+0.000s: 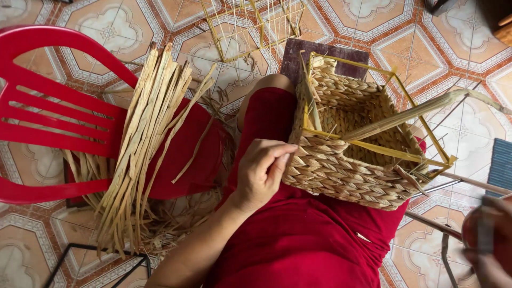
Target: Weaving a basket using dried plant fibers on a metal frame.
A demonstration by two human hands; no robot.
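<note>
A half-woven straw basket (pixel 352 154) is resting on the person's lap, over the red garment (pixel 298 234), tilted so its open mouth is facing the camera. A yellow wire frame (pixel 373 146) is showing along its rim, and the braided walls are reaching nearly up to it. A long bundle of loose straw strands (pixel 426 109) is running from inside the basket out towards the upper right.

The left hand (pixel 261 170) is pressing against the near left corner of the basket, its fingers (pixel 277 154) curling closed around the woven edge there. The right hand (pixel 488 240) is appearing at the lower right edge, blurred; whether its fingers are holding anything cannot be told.

To the left, a sheaf of dried straw strips (pixel 141 144) is lying across the seat of a red plastic chair (pixel 48 112). An empty yellow wire frame (pixel 250 24) is standing on the patterned tile floor (pixel 437 48) beyond the knees.
</note>
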